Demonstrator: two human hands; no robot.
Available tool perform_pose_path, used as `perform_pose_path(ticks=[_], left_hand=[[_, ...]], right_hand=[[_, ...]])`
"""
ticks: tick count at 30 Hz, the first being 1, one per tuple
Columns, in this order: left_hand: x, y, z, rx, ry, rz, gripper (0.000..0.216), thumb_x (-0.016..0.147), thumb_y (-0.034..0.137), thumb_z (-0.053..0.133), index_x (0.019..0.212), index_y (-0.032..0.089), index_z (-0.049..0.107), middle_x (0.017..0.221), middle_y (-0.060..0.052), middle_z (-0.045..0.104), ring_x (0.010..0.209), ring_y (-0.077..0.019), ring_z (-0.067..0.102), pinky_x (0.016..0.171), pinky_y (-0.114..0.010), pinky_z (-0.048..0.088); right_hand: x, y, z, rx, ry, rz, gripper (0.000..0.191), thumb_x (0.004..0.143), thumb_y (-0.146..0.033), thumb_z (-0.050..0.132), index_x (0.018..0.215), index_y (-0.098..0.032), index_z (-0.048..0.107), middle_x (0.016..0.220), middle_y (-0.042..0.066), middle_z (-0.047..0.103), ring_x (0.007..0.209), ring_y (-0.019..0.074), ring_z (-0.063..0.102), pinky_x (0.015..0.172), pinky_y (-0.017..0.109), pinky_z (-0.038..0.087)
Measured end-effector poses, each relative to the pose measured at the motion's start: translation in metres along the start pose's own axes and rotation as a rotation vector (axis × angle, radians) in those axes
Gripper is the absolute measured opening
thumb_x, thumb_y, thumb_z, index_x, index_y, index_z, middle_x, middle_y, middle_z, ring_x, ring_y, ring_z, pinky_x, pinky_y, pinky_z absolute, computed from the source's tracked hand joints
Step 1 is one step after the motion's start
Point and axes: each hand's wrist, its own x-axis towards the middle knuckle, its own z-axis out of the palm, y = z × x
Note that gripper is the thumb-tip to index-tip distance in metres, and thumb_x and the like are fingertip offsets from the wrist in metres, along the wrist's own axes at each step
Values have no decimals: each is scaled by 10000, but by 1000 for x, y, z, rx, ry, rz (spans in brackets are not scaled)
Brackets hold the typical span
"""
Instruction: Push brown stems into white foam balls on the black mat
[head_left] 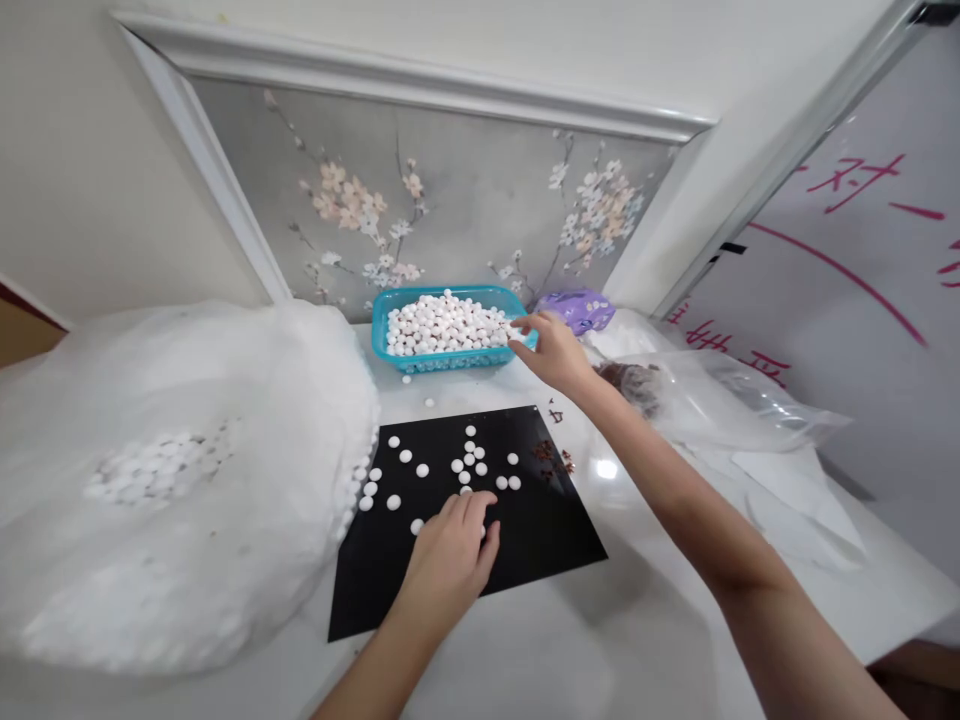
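Note:
Low over the black mat (pixel 540 520), my left hand (pixel 450 550) has its fingers curled down, with a white ball (pixel 482 532) partly showing between thumb and fingers. Several more white balls (pixel 469 459) lie scattered on the mat, some just beyond the fingertips. My right hand (pixel 555 350) reaches to the right end of a blue plastic basket (pixel 381 335) heaped with white balls. Its thumb and index finger are apart at the rim, and nothing shows between them. Small brown pieces (pixel 547 452) rest on the mat's right side.
A large translucent bag (pixel 300 400) full of white balls bulges at the left. A clear bag with brown contents (pixel 637 385) lies on the right, and a purple packet (pixel 585 308) sits behind it. Two loose balls (pixel 429 402) are between basket and mat. A framed picture (pixel 480 180) stands behind.

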Motion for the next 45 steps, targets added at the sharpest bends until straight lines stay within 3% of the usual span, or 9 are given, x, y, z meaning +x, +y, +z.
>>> perform_pose_path(ticks=[6,13,19,28,31,35,39,42,45], left_hand=[[2,-1,4,-136,57,79,297,859,124,427,1144,209,417,1025,-42,598,931,-160,600,831,-303,502],[5,1,-3,-29,43,81,137,881,193,434,993,226,507,891,-2,640,792,-148,627,683,-260,507],[5,-2,-2,-6,50,35,147,880,223,443,1006,219,520,959,-26,631,865,-172,596,718,-295,493],[6,-3,-1,-89,41,97,142,899,149,400,972,208,508,953,-14,604,872,-144,578,801,-295,470],[5,-2,-1,-145,31,71,148,905,156,390,994,213,495,985,-18,588,909,-140,575,844,-291,465],[4,-3,1,-212,39,-10,150,897,183,410,1008,226,500,992,-12,594,911,-143,592,837,-295,480],[5,-5,2,-241,34,-102,130,863,204,468,973,241,526,901,10,622,828,-147,618,733,-277,512],[6,-7,3,-289,28,-153,131,850,218,496,972,249,532,906,11,632,848,-148,622,731,-269,516],[6,-8,4,-328,36,-178,136,838,216,509,967,248,538,916,8,644,861,-149,627,755,-280,520]], right_hand=[[-84,18,-27,53,-300,-31,155,811,-238,514,862,-191,652,843,33,616,517,99,490,585,263,412],[-150,20,-26,202,-468,1,168,824,-202,495,894,-225,646,876,30,607,650,115,556,553,230,422],[-157,31,-33,86,-339,120,172,836,-219,482,895,-214,643,909,46,609,532,101,510,548,263,433],[-159,35,-29,43,-409,88,171,854,-207,449,826,-210,618,896,42,605,639,129,562,579,260,416],[-158,28,-30,169,-385,134,146,864,-234,450,805,-202,580,886,34,587,617,114,527,585,259,410],[-159,0,-23,524,-334,268,168,864,-337,478,808,-189,535,805,20,550,604,98,480,511,223,367],[-162,-32,-2,845,-574,369,254,830,-435,513,805,-183,532,631,-39,446,516,74,376,464,206,316],[-161,-44,10,918,-597,345,253,821,-426,521,769,-179,536,661,-33,464,568,82,404,541,221,361],[-158,-47,14,851,-552,304,216,826,-373,515,740,-176,532,634,-40,423,566,84,381,536,223,353]])
